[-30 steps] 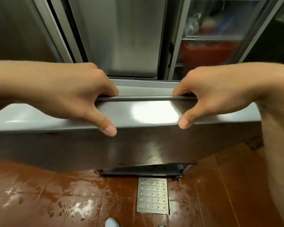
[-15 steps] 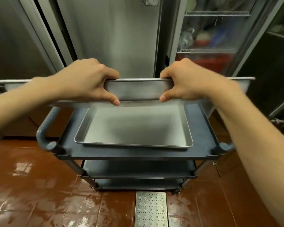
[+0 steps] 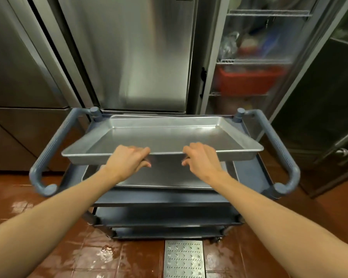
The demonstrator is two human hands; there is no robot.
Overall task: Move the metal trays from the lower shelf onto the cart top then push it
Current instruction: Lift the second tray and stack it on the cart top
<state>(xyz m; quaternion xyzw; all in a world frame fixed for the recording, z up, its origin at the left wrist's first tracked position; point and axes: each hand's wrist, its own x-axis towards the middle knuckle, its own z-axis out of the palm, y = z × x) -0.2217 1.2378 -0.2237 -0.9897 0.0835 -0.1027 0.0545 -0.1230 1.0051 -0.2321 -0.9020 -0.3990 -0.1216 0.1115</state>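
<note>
Dim, warm indoor light. Glare streaks the steel refrigerator door and wet red floor tiles. Fisheye bending curves the edges; both hands look motion-blurred.

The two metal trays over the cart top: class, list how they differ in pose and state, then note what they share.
The upper tray is held by its near rim in the left hand and right hand; the lower tray lies untouched on the cart top. The upper tray is in the air and fully visible; the lower tray lies flat and is mostly hidden beneath it. Both are shallow, rectangular, empty metal trays.
</note>
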